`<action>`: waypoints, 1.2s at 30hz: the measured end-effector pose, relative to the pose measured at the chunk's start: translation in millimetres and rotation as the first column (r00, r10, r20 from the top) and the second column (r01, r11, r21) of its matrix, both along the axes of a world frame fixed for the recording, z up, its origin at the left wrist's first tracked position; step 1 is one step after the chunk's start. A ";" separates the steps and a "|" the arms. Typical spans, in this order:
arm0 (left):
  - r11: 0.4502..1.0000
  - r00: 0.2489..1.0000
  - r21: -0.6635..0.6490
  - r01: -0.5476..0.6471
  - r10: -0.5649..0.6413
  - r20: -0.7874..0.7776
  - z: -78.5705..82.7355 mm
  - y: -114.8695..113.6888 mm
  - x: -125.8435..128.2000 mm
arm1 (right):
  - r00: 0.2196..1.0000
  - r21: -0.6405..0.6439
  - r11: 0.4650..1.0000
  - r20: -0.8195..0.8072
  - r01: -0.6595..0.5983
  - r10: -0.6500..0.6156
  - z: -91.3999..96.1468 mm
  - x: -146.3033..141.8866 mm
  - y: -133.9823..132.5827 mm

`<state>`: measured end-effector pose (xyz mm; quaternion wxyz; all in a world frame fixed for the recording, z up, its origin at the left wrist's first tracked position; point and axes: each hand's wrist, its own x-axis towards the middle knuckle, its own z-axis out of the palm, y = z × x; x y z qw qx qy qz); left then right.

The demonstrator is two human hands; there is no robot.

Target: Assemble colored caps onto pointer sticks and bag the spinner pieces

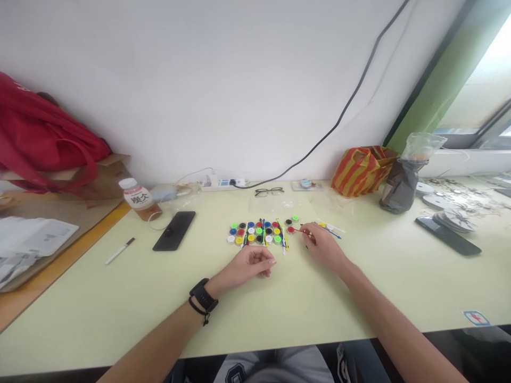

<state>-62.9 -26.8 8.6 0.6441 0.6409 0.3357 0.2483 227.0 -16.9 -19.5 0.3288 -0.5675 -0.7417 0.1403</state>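
A cluster of small coloured round caps [257, 233] lies in rows at the middle of the pale green table [120, 298], with thin coloured sticks among them. My left hand [250, 264] rests just in front of the cluster, fingers curled in with nothing seen in them. My right hand [322, 246] is to the right of the cluster and pinches a thin red stick [300, 231] whose tip reaches a red cap [290, 230]. More sticks [332, 230] lie beyond that hand.
A black phone [174, 230], a white pen [119, 251] and a bottle [139, 199] lie at the left. Glasses [269, 191] and a power strip [223, 183] sit by the wall. A striped bag [362, 169], a grey bag [402, 183] and another phone [447, 235] are at the right.
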 end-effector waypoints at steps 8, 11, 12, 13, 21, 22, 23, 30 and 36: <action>1.000 1.000 -0.006 0.002 -0.002 -0.001 -1.1 0.4 -0.4 | 0.985 -0.024 0.991 0.113 0.135 -0.131 11.0 4.9 -2.7; 1.000 1.000 -0.006 -0.002 0.002 -0.001 -0.1 -0.2 0.1 | 0.985 -0.044 0.989 0.109 0.140 -0.134 16.5 6.9 -4.2; 1.000 1.000 -0.003 -0.005 0.005 0.000 0.6 -0.5 0.2 | 0.989 -0.051 0.992 0.094 0.118 -0.113 18.1 6.7 -4.9; 1.000 1.000 0.001 -0.009 0.009 0.001 1.6 -0.8 0.4 | 0.994 -0.062 0.994 0.075 0.087 -0.082 19.6 5.9 -5.9; 0.994 0.999 0.106 -0.008 0.012 -0.037 3.1 -4.0 0.2 | 0.954 -0.175 0.940 -0.126 -0.292 0.272 28.6 -19.2 -21.8; 0.989 0.999 0.150 -0.018 0.025 -0.043 1.6 -4.5 0.1 | 0.940 -0.181 0.926 -0.150 -0.332 0.308 28.7 -23.4 -23.9; 0.979 0.997 0.200 -0.032 0.044 -0.060 0.2 -5.0 -0.1 | 0.925 -0.186 0.911 -0.170 -0.368 0.339 28.4 -27.3 -25.6; 0.853 0.964 0.520 0.040 0.105 -0.246 -0.6 -8.1 0.1 | 0.888 -0.195 0.877 -0.243 -0.439 0.390 28.1 -35.9 -27.5; 0.890 0.970 0.454 0.026 0.088 -0.229 0.9 -8.9 1.1 | 0.858 -0.225 0.856 -0.353 -0.466 0.374 36.5 -32.5 -29.4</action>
